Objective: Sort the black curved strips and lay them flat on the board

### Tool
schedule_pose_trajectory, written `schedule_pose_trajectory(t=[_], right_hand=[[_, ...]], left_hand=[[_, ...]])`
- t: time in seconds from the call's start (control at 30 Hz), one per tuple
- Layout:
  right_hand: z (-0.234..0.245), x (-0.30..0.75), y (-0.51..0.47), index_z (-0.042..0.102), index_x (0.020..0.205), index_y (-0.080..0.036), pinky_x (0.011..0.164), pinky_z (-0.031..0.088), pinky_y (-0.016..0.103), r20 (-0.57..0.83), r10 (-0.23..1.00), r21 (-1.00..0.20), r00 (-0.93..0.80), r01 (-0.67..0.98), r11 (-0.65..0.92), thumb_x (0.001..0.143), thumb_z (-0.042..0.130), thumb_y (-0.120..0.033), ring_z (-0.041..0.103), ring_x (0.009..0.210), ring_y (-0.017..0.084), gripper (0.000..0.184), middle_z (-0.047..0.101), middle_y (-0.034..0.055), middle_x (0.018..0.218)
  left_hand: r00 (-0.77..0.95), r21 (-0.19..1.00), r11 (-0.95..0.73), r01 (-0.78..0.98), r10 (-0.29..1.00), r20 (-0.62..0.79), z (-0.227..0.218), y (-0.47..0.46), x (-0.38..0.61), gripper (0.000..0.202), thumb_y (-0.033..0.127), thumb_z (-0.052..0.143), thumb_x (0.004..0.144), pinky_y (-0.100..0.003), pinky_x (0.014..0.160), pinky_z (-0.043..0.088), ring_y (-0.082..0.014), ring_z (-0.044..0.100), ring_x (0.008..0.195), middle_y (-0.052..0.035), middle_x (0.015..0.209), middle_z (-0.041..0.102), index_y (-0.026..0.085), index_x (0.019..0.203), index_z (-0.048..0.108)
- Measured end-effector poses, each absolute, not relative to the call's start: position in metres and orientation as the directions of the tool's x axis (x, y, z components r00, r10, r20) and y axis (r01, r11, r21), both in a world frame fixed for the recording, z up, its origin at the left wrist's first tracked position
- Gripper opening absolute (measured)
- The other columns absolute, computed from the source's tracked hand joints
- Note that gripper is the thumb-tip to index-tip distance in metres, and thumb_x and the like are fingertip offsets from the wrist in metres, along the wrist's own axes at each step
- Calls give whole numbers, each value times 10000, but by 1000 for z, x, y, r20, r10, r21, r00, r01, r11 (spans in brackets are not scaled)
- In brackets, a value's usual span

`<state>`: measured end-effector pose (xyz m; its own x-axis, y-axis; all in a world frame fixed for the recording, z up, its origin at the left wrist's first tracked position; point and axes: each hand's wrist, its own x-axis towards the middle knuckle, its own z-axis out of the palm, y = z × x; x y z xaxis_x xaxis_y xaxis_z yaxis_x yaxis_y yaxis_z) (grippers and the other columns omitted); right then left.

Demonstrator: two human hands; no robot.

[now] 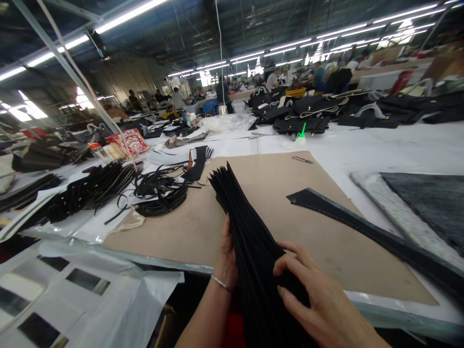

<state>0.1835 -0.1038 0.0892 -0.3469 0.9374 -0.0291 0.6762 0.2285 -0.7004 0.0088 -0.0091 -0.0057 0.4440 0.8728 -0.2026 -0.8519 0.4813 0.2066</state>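
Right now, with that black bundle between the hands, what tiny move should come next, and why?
Perhaps tap the far end of the black bundle gently on the brown sheet: its tips look uneven, and bare sheet lies close by. The left hand supports one side, while the right hand's fingers touch the other.

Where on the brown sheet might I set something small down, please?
Bare room lies between the black stack and the long dark strip, below the pink-handled tool, and between the strap pile and your left hand. It is crowded farther left, with layered black pieces.
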Motion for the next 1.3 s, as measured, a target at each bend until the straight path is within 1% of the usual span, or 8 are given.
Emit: schedule_pose_trajectory(t=[0.13, 0.33, 0.47, 0.57, 0.7, 0.8, 0.97, 1.3], right_hand=[[86, 184, -103, 530, 956, -269, 952, 456, 385, -23, 928, -692, -371, 676, 253, 834, 419, -189, 536, 1129, 204, 183, 356, 52, 1369], [82, 182, -105, 542, 898, -255, 921, 476, 427, -12, 943, -601, -333, 756, 260, 834, 470, -274, 540, 1135, 250, 98, 321, 79, 1397], [79, 178, -104, 506, 846, -246, 922, 472, 432, 37, 954, -560, -296, 785, 265, 804, 481, -232, 511, 1175, 262, 51, 368, 90, 1354], [79, 178, -103, 504, 890, -249, 957, 460, 432, 50, 957, -583, -286, 770, 260, 793, 465, -188, 482, 1211, 248, 121, 358, 87, 1359], [80, 177, -103, 562, 903, -262, 1040, 400, 439, 60, 952, -624, -300, 733, 270, 809, 457, -181, 396, 1296, 245, 163, 253, 37, 1444], [83, 175, -102, 617, 885, -278, 1063, 373, 452, 35, 944, -641, -329, 717, 273, 849, 449, -233, 366, 1322, 257, 177, 207, -1, 1480], [89, 172, -101, 630, 850, -256, 1054, 377, 468, -18, 958, -649, -286, 732, 207, 830, 539, -340, 372, 1314, 292, 126, 194, 21, 1498], [86, 174, -98, 604, 899, -255, 1082, 346, 444, 3, 943, -676, -334, 694, 248, 833, 473, -208, 322, 1348, 251, 154, 246, 32, 1464]], left_hand=[[441, 171, 467, -868, 882, -170, -3, -9, 10, 383, 464, 569, 866, -334, 833, 513, -194, 672, 782, -80, 859, 719, 102, 905, 688], [437, 153, 462, -874, 884, -168, 2, -11, 11, 383, 446, 557, 882, -331, 854, 515, -196, 679, 819, -89, 898, 721, 91, 949, 685], [425, 159, 459, -874, 881, -206, 2, -11, 11, 394, 453, 545, 890, -331, 865, 517, -193, 680, 821, -89, 901, 721, 90, 955, 683], [414, 159, 448, -880, 886, -208, 2, -10, 11, 389, 455, 541, 892, -326, 873, 516, -188, 679, 827, -82, 900, 721, 97, 943, 687], [403, 172, 440, -881, 890, -213, 4, -11, 12, 382, 460, 559, 882, -305, 873, 518, -175, 678, 828, -73, 909, 722, 107, 941, 693], [411, 180, 451, -874, 885, -220, 5, -12, 12, 379, 457, 577, 871, -309, 884, 516, -174, 680, 815, -76, 906, 723, 103, 934, 697], [421, 177, 465, -868, 876, -235, 1, -11, 11, 416, 475, 550, 882, -341, 851, 529, -200, 681, 812, -94, 894, 724, 88, 921, 698], [427, 176, 468, -866, 875, -227, 0, -13, 9, 407, 479, 541, 886, -341, 874, 512, -196, 675, 830, -82, 906, 725, 106, 926, 697]])
